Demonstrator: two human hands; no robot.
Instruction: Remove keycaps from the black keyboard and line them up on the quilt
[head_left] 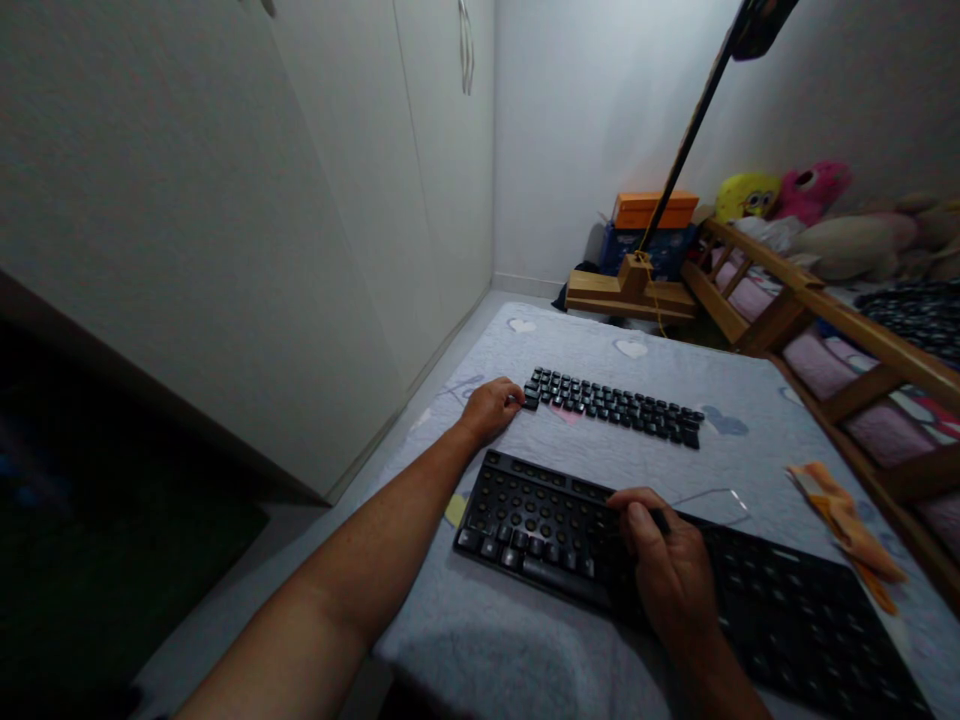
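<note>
A black keyboard (570, 580) lies slanted across the near part of the cloth-covered table, many of its left-side keys off, with a bottom row and the space bar in place. Beyond it, loose black keycaps (615, 405) lie in rows on the cloth. My left hand (493, 408) is at the left end of those rows, thumb and finger closed at a keycap; whether it grips it is unclear. Above the keyboard's middle, my right hand (667, 555) has its fingers closed round something dark. A thin bent wire (712, 493) shows just behind that hand.
An orange cloth (847, 525) lies at the table's right. White cabinet doors (360, 200) rise on the left. A wooden bed rail (847, 320) with plush toys behind it runs along the right. A wooden stand (634, 288) with a dark pole and boxes (655, 211) are beyond the table.
</note>
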